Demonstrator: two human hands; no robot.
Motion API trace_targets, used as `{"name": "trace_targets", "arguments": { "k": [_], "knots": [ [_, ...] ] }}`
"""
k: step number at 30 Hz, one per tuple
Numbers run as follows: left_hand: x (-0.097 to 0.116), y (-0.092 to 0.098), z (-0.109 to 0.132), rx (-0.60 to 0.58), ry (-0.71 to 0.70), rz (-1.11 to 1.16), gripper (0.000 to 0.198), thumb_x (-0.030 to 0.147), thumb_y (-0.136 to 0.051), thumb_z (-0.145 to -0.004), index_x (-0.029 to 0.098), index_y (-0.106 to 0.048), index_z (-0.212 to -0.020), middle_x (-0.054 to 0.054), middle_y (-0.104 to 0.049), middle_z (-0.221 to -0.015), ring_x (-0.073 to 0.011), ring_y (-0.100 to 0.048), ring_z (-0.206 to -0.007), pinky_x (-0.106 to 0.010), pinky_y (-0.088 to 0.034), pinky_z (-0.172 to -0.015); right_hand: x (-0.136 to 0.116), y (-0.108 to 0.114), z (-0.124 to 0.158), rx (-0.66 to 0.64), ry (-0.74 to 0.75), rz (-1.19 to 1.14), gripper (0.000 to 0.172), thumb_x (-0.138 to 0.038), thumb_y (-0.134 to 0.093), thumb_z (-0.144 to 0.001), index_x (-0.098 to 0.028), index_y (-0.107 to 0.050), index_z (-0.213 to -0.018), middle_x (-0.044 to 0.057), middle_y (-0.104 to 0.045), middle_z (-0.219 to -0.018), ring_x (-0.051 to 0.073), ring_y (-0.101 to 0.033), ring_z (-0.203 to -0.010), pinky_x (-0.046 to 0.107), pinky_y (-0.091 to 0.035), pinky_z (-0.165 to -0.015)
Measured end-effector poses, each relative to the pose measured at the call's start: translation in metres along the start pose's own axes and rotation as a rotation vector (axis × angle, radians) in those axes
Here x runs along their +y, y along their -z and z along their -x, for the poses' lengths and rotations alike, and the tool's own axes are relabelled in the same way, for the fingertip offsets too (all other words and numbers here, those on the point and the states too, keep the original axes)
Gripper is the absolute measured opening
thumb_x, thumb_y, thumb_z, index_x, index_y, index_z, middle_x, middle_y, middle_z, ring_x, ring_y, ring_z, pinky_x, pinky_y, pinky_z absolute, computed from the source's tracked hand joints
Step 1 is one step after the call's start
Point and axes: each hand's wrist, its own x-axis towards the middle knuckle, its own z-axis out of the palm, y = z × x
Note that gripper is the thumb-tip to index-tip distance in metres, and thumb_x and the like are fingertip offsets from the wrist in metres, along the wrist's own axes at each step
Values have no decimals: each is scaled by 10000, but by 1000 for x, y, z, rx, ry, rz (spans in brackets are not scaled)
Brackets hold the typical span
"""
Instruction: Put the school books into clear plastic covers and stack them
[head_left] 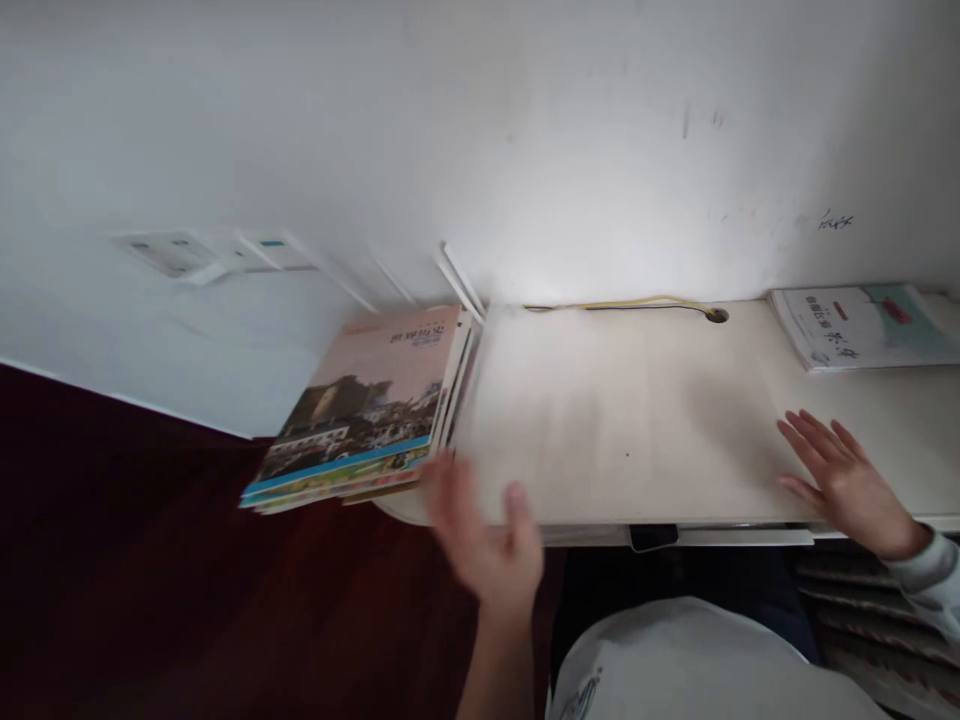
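While the stack of books (367, 410) sits at the left end of the desk (637, 420), it hangs out past the edge over the dark red floor (112, 560), top cover pink with a photo and a blue stripe. Right beside its near corner is the left hand (487, 545), blurred, fingers loose and apart, gripping nothing; whether it touches the books, I cannot tell. Over on the other side, the right hand (844, 480) lies flat on the desk, fingers spread, palm down, well apart from the stack. Beyond it, in the far right corner, a white booklet (862, 325) rests on the desk. A yellow cable (622, 303) runs along the back edge to a small hole (717, 315). Behind it all stands a white wall (525, 130), with sockets (172, 252) off to the left.
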Motion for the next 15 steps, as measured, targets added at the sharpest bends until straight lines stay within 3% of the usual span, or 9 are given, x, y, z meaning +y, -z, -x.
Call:
{"name": "trace_targets", "arguments": {
  "k": [4,7,10,15],
  "knots": [
    [31,-56,-2,-819,-357,-140,522,477,-417,-901,256,-421,-1375,-87,-332,-1488,-331,-110,-1414,-593,-166,-1102,-34,-22,-34,-78,-154,56,621,-501,-369,-913,-120,-375,-1404,226,-357,-1442,339,-343,-1327,518,-333,-1016],
    [29,-89,3,-1200,-446,-250,640,612,-354,-870,250,-390,-1397,-82,-271,-1515,-364,-98,-1408,-653,-155,-1069,-38,-42,-41,-183,-184,68,608,-512,-343,-918,-131,-414,-1386,232,-377,-1428,354,-375,-1304,539,-338,-1000],
    [14,-92,12,-1314,-366,-338,698,641,-311,-865,240,-308,-1436,-92,-232,-1526,-394,-126,-1395,-669,-191,-1042,-18,-49,-26,-222,-167,58,614,-531,-307,-922,-155,-400,-1398,198,-365,-1447,331,-362,-1316,526,-326,-1016],
    [0,-69,34,-1266,-368,-359,704,615,-333,-874,233,-243,-1459,-99,-215,-1531,-383,-110,-1401,-648,-169,-1063,8,-43,7,-217,-142,37,655,-551,-276,-918,-155,-320,-1438,185,-333,-1468,311,-317,-1346,511,-317,-1026]
  ]
}}
